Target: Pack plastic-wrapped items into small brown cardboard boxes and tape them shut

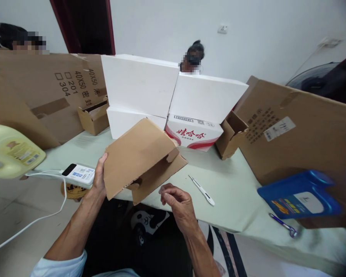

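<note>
My left hand (99, 176) grips the left edge of a folded brown cardboard box (138, 159), holding it tilted above the front edge of the pale green table (233, 188). My right hand (177, 200) hovers just below and right of the box, fingers curled in with nothing visible in them, not touching the cardboard. A white thermometer-like stick (202, 189) lies on the table right of that hand.
White foam boxes (141, 90) and a red-printed carton (193, 134) stand at the back, flanked by large cardboard sheets (305, 134) and small open cardboard boxes (94, 117). A white power bank (79, 175) with cable, yellow bottle (11, 152), blue bottle (301, 198), purple razor (285, 226). Two people behind.
</note>
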Tool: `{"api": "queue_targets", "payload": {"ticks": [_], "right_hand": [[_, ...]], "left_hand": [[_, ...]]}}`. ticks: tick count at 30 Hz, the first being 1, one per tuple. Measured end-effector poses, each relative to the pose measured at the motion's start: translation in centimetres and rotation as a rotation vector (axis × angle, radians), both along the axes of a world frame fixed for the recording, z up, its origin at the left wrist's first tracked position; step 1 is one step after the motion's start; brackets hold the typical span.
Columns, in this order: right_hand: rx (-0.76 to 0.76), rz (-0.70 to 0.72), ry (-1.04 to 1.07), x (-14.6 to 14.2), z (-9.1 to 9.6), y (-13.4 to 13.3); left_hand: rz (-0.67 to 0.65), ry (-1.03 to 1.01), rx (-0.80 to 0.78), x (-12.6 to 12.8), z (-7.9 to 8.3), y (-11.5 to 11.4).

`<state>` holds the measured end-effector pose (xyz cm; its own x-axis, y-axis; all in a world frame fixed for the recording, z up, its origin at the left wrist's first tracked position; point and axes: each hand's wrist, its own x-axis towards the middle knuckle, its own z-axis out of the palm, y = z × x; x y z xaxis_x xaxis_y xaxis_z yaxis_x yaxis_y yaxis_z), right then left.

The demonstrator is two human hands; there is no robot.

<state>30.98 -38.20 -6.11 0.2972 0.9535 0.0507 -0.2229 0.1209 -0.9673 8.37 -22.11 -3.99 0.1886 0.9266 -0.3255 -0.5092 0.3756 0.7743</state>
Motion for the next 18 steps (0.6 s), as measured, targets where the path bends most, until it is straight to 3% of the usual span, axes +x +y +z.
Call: {"api": "queue_targets", "payload": {"ticks": [12,15,18], "right_hand": [[0.049,0.029,0.134,-0.5,0.2,0.7],[0.038,0.049,0.150,-0.3,0.4,0.7],[0.006,0.066,0.143,0.3,0.4,0.8]], "left_hand": [[0.077,-0.074,-0.026,-1.3,-2.2,0.0],[0.061,-0.083,-0.045,-1.7,-3.1,0.5],[0.130,-0.107,-0.060,-1.8,-3.6,1.2]]}}
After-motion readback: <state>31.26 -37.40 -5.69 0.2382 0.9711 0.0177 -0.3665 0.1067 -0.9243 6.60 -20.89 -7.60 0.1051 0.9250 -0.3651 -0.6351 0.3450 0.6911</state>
